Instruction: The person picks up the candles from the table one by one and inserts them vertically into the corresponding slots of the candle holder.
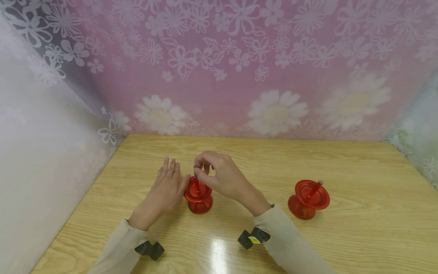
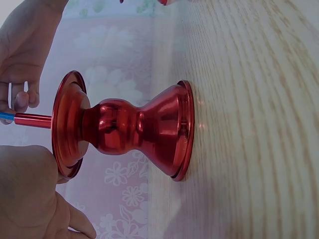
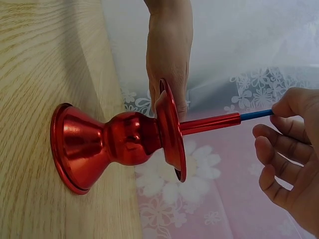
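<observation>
Right-hand fingers (image 3: pixel 287 103) are pinched on a blue stick (image 3: pixel 256 114) in the nearer red holder (image 3: pixel 132 139) on the desk (image 1: pixel 359 236); left-hand fingers (image 1: pixel 166 167) are held straight beside it. Insertion or removal seems in hand; straight alignment is needed.

A pale wood-grain counter (image 1: pixel 369 243) catches a bright glare (image 1: pixel 218 257) at its near middle. Beyond its far edge rises a pink backdrop (image 1: pixel 212 89) with white flowers and large daisies (image 1: pixel 277 113); whitish flowered panels (image 1: pixel 37 152) stand left and right.
</observation>
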Available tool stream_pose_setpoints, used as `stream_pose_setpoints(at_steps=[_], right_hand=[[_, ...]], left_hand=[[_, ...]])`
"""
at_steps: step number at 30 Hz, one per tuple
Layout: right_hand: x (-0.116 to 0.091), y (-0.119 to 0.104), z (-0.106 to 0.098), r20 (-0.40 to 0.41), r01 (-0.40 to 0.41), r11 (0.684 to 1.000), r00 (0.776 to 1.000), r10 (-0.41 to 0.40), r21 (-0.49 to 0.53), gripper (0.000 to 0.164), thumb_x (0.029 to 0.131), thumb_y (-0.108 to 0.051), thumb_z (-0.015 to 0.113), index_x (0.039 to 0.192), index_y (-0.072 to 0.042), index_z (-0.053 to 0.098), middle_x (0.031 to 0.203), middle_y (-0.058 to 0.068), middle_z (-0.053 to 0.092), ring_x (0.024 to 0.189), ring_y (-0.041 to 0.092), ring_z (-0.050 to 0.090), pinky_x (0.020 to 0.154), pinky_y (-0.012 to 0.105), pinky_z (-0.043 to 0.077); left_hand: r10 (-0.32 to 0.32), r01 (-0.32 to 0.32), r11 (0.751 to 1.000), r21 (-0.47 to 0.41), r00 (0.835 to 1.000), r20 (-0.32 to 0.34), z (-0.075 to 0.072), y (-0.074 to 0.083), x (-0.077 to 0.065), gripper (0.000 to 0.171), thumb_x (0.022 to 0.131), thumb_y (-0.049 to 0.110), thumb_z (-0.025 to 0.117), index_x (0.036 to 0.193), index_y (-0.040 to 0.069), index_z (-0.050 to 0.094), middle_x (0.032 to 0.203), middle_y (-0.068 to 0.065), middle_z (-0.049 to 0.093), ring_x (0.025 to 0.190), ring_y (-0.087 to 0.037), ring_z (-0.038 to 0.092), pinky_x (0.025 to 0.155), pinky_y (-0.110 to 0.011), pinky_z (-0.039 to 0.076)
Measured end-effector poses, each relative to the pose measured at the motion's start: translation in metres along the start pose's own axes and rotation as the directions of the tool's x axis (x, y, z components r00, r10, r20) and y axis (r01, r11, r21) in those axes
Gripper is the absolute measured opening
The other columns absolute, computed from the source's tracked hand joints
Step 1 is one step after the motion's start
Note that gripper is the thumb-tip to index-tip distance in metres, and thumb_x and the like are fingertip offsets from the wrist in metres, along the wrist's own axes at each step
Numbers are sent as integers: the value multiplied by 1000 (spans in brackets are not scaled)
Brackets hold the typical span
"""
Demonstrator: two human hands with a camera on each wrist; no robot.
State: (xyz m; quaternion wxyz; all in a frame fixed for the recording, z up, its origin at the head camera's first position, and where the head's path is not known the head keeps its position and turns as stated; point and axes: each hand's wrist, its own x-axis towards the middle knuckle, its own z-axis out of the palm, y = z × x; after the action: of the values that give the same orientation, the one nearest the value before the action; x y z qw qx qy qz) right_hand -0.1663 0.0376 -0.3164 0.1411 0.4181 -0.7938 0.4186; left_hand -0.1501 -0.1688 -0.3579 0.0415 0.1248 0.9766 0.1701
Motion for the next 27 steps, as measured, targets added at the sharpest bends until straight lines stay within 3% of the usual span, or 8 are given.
stream_pose_setpoints(at_steps=[27], right_hand=[[-6,3,-12,-8,-40,998,999,40,-40,3,93,-6,67,91,-8,67,87,-2,66,74,8,57,68,25,49]], left_hand=[[-5,5,1000,16,1000,-12,0,3,1,71,112,39,27,152,-19,20,162,-35,12,152,-46,-6,122,-61,8]])
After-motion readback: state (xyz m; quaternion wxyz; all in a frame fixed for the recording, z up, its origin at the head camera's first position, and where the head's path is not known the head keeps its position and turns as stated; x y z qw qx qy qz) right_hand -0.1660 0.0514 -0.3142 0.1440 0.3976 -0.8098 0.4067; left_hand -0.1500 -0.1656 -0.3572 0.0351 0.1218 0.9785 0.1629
